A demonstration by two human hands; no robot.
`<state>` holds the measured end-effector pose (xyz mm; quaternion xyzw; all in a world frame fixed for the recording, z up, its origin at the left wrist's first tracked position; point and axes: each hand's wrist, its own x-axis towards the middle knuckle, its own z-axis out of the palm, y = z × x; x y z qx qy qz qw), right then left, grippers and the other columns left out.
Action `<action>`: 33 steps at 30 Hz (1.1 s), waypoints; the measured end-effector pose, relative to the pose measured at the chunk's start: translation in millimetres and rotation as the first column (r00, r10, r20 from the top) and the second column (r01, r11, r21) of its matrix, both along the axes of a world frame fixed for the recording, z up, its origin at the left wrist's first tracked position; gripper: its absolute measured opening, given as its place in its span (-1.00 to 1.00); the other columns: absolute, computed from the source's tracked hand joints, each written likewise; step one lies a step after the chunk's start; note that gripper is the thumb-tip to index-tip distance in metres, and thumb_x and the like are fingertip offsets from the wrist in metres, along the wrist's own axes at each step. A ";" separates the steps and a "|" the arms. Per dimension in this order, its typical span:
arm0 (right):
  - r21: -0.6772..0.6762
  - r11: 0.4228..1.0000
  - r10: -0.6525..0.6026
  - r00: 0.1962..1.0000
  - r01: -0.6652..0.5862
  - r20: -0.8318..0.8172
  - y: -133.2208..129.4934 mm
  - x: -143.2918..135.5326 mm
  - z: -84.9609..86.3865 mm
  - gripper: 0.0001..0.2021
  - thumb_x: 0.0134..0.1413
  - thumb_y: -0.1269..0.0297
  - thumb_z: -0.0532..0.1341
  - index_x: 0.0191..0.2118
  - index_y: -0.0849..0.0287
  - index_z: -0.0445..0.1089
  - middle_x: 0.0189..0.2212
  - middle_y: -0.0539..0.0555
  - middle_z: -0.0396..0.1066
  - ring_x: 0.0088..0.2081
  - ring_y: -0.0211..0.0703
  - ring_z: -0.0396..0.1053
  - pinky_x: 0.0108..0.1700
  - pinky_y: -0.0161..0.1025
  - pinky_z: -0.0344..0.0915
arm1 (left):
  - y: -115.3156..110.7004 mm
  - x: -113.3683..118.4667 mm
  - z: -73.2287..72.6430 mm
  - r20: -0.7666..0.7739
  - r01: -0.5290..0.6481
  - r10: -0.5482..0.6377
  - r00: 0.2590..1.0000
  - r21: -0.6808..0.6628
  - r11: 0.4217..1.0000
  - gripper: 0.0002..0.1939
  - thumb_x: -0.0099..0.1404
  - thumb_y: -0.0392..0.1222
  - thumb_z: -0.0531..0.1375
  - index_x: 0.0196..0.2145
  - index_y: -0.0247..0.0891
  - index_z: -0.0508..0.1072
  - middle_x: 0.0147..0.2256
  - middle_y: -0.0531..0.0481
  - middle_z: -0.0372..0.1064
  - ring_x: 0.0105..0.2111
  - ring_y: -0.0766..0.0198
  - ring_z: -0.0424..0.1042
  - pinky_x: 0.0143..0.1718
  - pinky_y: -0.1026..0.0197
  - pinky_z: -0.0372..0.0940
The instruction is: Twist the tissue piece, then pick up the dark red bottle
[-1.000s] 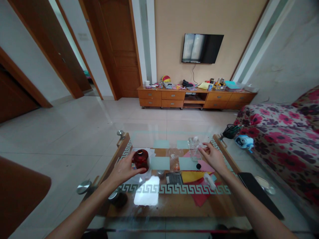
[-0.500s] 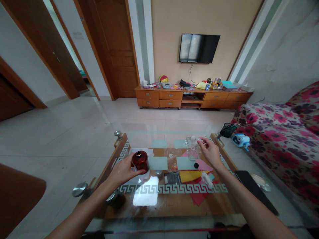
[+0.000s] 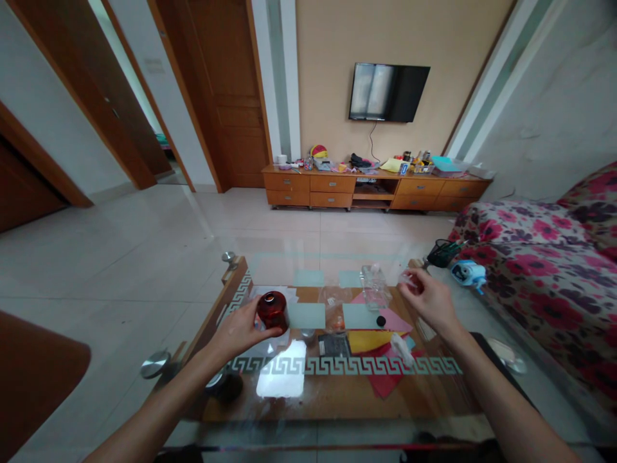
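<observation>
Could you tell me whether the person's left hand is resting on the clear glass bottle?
No, the left hand grips the dark red jar, while the clear glass bottle stands apart.

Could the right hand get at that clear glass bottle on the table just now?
Probably yes: the right hand hovers just right of the clear bottle with nothing between them, though its fingers already pinch something small and clear.

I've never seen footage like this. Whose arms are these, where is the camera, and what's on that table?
There is no machine here: a person wears a camera on the head, looking forward and down at their own arms. The left hand grips a dark red jar standing on a glass table. The right hand pinches a small clear piece, too small to identify, beside a clear glass bottle. Red and yellow paper sheets also lie there.
</observation>
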<state>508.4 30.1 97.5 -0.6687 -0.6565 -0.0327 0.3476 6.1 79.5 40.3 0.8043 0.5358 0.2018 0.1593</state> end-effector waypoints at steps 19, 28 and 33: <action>-0.533 0.846 0.229 0.921 -0.028 0.314 8.4 -43.5 -42.9 -0.76 0.27 0.08 0.24 -0.16 0.11 0.56 -0.27 0.15 0.61 -0.22 0.02 0.57 -0.18 -0.20 0.31 | -0.7 -1.4 2.2 -0.022 0.003 -0.003 1.000 -0.031 1.000 -0.06 0.11 0.45 0.35 0.27 -0.15 0.32 -0.08 -0.18 0.56 -0.12 -0.20 0.55 -0.17 -0.02 0.35; 0.073 0.995 0.055 0.978 -0.072 0.203 47.7 -28.7 -24.0 -0.52 0.40 0.01 0.11 0.28 0.12 0.36 0.25 0.27 0.35 0.19 0.14 0.38 0.24 0.00 0.30 | -0.7 -2.8 7.9 0.032 0.036 -0.035 0.999 -0.033 0.999 -0.05 0.10 0.41 0.38 0.29 -0.12 0.28 0.00 -0.20 0.55 -0.03 -0.25 0.53 -0.06 -0.10 0.36; -0.040 0.993 0.114 0.980 -0.109 0.164 93.1 -14.8 -40.1 -0.44 0.42 -0.15 0.05 0.37 -0.05 0.33 0.39 0.20 0.22 0.34 0.26 0.25 0.33 0.22 0.22 | -3.3 -7.5 12.7 0.079 0.088 -0.085 0.993 -0.046 0.995 -0.11 0.07 0.38 0.41 0.21 -0.12 0.35 -0.01 -0.17 0.55 0.00 -0.21 0.52 0.00 -0.09 0.36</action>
